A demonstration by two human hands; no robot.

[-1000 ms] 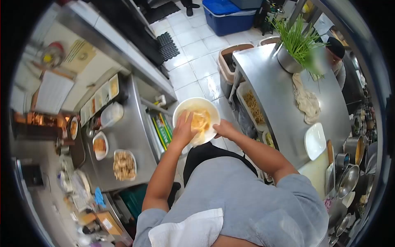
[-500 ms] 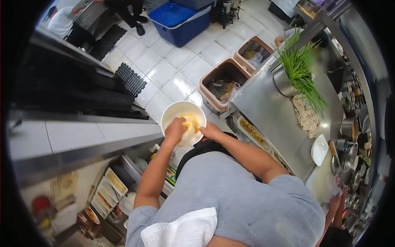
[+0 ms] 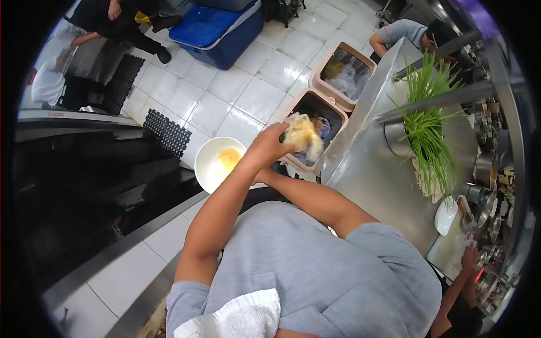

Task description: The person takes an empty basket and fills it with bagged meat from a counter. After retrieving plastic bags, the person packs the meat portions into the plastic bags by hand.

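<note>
A white bowl (image 3: 205,169) with some yellow-orange liquid inside hangs in front of my body. My right hand (image 3: 263,177) is at the bowl's right side, closed on its rim and partly hidden behind my left forearm. My left hand (image 3: 274,143) is out to the right of the bowl, with its fingers on a crumpled, wet-looking yellow and white wad (image 3: 303,135). That wad hangs over the open brown bin (image 3: 297,101), which has rubbish inside.
A second bin (image 3: 338,45) stands behind. On the right is a steel counter (image 3: 360,191) with a pot of green stalks (image 3: 422,112) and a white dish (image 3: 446,216). Other people (image 3: 406,32) are around. A blue cooler (image 3: 217,28) sits on the tiles.
My left hand has come out of the bowl and moved right, over the bin, with the yellow and white wad. The view has turned right, bringing the bins closer.
</note>
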